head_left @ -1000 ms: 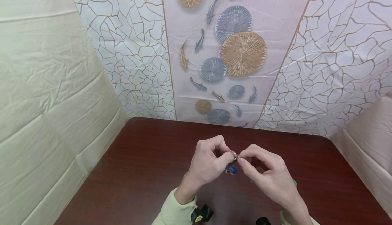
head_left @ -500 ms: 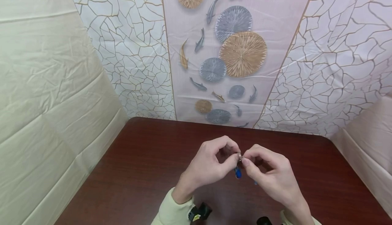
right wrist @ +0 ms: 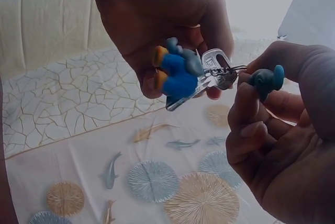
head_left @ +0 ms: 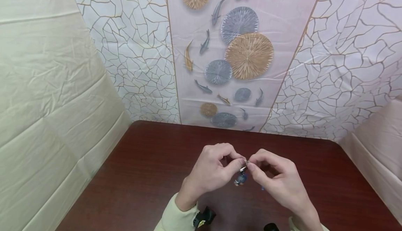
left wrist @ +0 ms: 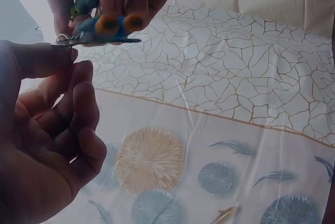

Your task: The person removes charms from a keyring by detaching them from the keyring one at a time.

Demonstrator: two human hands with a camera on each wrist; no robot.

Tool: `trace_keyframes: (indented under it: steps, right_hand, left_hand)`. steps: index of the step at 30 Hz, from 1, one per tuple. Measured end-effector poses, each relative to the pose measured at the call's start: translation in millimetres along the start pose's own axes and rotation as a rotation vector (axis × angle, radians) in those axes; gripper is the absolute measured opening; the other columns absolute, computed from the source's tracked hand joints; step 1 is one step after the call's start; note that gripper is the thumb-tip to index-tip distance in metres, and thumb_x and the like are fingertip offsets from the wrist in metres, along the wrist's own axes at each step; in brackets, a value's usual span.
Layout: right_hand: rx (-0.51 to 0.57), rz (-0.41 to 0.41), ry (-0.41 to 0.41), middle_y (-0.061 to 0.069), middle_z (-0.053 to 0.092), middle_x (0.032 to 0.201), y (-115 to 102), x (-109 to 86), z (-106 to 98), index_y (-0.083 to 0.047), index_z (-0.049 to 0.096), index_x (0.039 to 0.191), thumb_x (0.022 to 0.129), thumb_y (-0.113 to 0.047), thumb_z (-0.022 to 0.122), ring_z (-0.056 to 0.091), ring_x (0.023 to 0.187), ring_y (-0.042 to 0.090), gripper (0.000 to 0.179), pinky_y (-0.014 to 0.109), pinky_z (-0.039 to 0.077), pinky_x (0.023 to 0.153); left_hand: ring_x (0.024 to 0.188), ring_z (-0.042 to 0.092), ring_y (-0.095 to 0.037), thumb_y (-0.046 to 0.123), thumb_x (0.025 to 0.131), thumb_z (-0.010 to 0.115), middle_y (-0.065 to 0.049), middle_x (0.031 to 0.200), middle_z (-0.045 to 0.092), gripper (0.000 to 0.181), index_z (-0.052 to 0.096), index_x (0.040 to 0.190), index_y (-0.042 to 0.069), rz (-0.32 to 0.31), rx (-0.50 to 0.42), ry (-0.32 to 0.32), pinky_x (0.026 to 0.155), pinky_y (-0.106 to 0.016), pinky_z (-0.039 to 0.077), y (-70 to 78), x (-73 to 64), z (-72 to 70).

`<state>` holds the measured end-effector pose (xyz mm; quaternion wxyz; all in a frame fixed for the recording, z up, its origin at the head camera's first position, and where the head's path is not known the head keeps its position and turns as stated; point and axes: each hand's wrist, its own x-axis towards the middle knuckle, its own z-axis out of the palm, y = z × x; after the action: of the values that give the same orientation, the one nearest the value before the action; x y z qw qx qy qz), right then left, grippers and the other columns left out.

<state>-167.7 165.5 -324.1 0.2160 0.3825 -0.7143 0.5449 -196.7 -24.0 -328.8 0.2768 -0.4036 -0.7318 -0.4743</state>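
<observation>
My left hand (head_left: 213, 166) and right hand (head_left: 277, 178) meet fingertip to fingertip above the table. Between them is a metal key ring (right wrist: 234, 68), pinched from both sides. Silver keys (right wrist: 180, 101) hang from it at the left hand, beside a small blue figurine (right wrist: 183, 77) with orange feet. In the head view that figurine dangles just below the left thumb. A second small figure, dark teal with a bright blue tip (right wrist: 267, 81), shows at the right fingers in the right wrist view. Fingertips hide part of the ring.
The dark red-brown table (head_left: 150, 175) lies beneath both hands. Behind it hangs a patterned cloth (head_left: 220, 95) with fish and round motifs, and pale fabric (head_left: 56, 102) covers the left side. A black wrist device (head_left: 204, 218) sits at the left cuff.
Both hands have shifted slightly right, still pinching. The blue figurine has swung and turned, and more of the ring shows above it. A green bit beside the right wrist has gone from view.
</observation>
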Motion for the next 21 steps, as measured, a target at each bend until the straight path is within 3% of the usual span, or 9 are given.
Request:
trace_keyframes:
  steps: [4,9,16,21]
  right_hand:
    - [-0.051,0.025,-0.007,-0.004,0.056,0.076,-1.7,0.0,-0.2,-0.010,0.064,0.089,0.080,0.021,0.063,0.048,0.055,0.004,0.032,0.016,0.038,0.041]
    - [-0.026,0.016,0.010,-0.002,0.055,0.075,-0.8,-0.1,-0.8,-0.009,0.063,0.088,0.080,0.022,0.061,0.047,0.053,0.004,0.032,0.016,0.037,0.040]
    - [-0.009,0.010,0.030,-0.002,0.056,0.074,-1.0,-0.5,-2.1,-0.007,0.064,0.087,0.078,0.024,0.060,0.045,0.050,0.003,0.032,0.016,0.035,0.038]
    - [-0.023,0.033,0.019,-0.003,0.056,0.075,-3.7,0.4,-1.7,-0.008,0.063,0.086,0.080,0.022,0.061,0.045,0.051,0.004,0.031,0.016,0.036,0.038]
  left_hand:
    - [0.053,0.048,0.007,0.008,0.087,0.068,0.005,0.068,0.068,0.013,0.069,0.075,0.014,-0.082,-0.057,-0.003,0.048,-0.010,0.042,0.6,-0.5,2.3]
    - [0.053,0.052,0.009,0.010,0.091,0.065,0.006,0.068,0.069,0.011,0.069,0.081,0.014,-0.144,-0.128,-0.065,0.047,-0.014,0.046,0.2,-0.6,3.9]
    - [0.066,0.054,0.009,0.012,0.094,0.058,0.008,0.076,0.068,0.014,0.071,0.090,0.015,-0.109,-0.093,-0.141,0.055,-0.013,0.050,-2.2,0.2,2.6]
    - [0.072,0.057,0.007,0.012,0.095,0.061,0.007,0.084,0.068,0.010,0.070,0.099,0.014,-0.071,-0.087,-0.142,0.059,-0.011,0.051,-1.2,1.0,1.0]
